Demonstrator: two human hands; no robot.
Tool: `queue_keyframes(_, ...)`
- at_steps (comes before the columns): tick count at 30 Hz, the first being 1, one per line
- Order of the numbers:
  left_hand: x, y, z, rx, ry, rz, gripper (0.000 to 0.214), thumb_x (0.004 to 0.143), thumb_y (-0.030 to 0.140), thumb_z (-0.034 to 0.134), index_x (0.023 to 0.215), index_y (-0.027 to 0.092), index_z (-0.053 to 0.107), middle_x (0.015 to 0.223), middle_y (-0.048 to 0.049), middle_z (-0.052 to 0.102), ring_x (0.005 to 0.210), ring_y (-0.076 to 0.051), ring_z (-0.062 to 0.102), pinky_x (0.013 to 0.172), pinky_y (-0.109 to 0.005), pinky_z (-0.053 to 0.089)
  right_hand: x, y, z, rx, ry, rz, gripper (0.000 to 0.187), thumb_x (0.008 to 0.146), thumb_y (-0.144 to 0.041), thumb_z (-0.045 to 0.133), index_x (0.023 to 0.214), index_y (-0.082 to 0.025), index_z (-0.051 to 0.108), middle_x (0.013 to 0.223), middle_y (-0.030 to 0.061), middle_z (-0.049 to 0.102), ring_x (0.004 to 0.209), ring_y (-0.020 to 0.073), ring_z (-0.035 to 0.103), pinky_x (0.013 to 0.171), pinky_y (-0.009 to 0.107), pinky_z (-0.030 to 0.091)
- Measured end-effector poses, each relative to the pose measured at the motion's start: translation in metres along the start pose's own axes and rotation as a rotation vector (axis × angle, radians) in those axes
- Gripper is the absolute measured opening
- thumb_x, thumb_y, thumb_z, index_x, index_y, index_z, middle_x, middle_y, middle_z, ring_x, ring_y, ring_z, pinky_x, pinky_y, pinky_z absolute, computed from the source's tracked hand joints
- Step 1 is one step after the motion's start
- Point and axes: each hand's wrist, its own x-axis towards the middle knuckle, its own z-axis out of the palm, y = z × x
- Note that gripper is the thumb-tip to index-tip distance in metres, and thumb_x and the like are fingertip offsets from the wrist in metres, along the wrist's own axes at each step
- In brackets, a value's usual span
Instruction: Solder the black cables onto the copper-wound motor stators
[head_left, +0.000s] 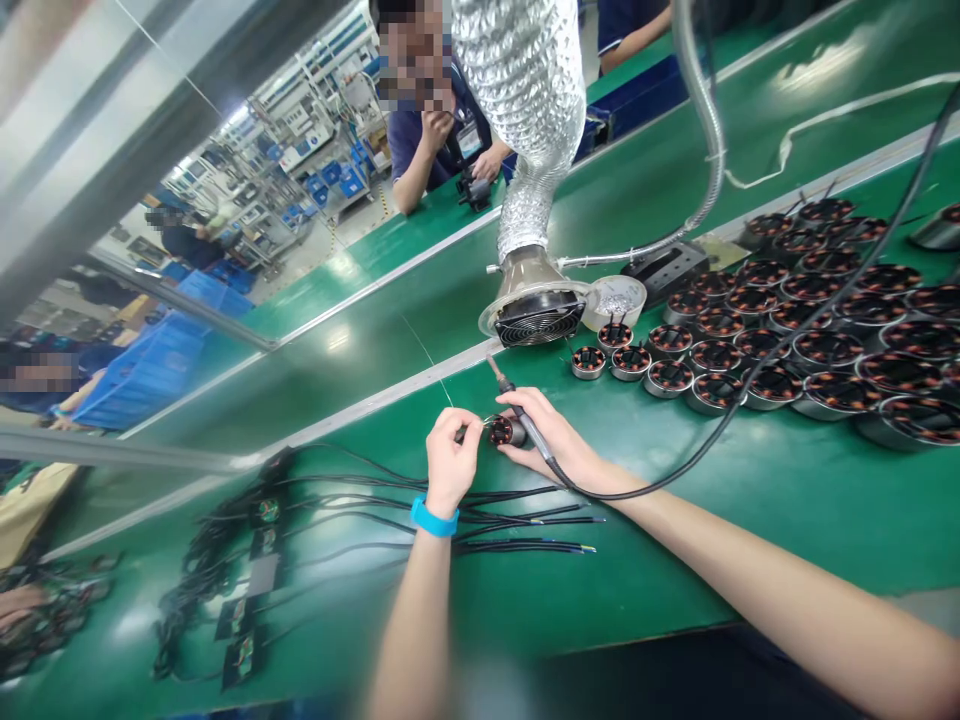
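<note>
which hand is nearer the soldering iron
Right. The right hand holds the soldering iron; the left hand is apart from it, to its left, by the small motor.

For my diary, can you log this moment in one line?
Left hand: pinched beside round part | Right hand: holding soldering iron, round part | Nearby: black cables

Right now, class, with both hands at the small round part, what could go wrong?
The right hand holds a soldering iron close to the left hand; if it is hot, which the picture cannot show, a slip might burn skin.

Its cord crosses the right wrist and, in this view, the rows of round parts; a tug might snag one.
</note>
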Motion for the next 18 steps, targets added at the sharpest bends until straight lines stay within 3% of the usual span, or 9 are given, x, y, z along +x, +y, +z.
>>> queue_keyframes(5,-0.008,-0.004,-0.014,0.068,-0.081,-0.063,0.022,0.089,0.028,0.061,0.071,0.017,0.064,0.076,-0.0007,0.053,0.070,-0.013,0.050,0.064,-0.025,0.037,0.002,-0.002,-0.016,-0.072,-0.095,-0.047,0.061,0.085,-0.013,0.066,0.139,-0.027,0.041,0.131,0.0099,0.045,0.101,0.0203,0.064,0.092,0.036,0.054)
queue_keyframes(11,-0.006,-0.010,-0.026,0.005,-0.261,-0.182,0.021,0.087,0.033,0.065,0.079,0.015,0.068,0.078,-0.0019,0.058,0.069,-0.013,0.050,0.066,-0.026,0.038,-0.001,-0.001,-0.014,-0.131,-0.140,-0.084,0.056,0.088,-0.010,0.061,0.138,-0.025,0.041,0.129,0.0112,0.046,0.101,0.0209,0.064,0.089,0.035,0.054)
queue_keyframes(15,-0.002,-0.005,-0.021,0.196,-0.305,-0.093,0.022,0.079,0.031,0.075,0.095,0.017,0.070,0.085,-0.0018,0.059,0.073,-0.014,0.052,0.068,-0.025,0.039,-0.001,-0.002,-0.011,-0.144,-0.135,-0.092,0.056,0.087,-0.009,0.060,0.137,-0.024,0.040,0.129,0.0120,0.046,0.098,0.0207,0.064,0.087,0.035,0.055)
queue_keyframes(18,0.000,0.002,-0.010,0.428,-0.269,0.005,0.016,0.083,0.028,0.071,0.095,0.018,0.070,0.078,-0.0007,0.059,0.070,-0.014,0.052,0.068,-0.026,0.038,-0.001,-0.005,-0.010,-0.176,-0.147,-0.115,0.054,0.087,-0.007,0.057,0.136,-0.023,0.041,0.128,0.0128,0.046,0.094,0.0209,0.064,0.085,0.036,0.056)
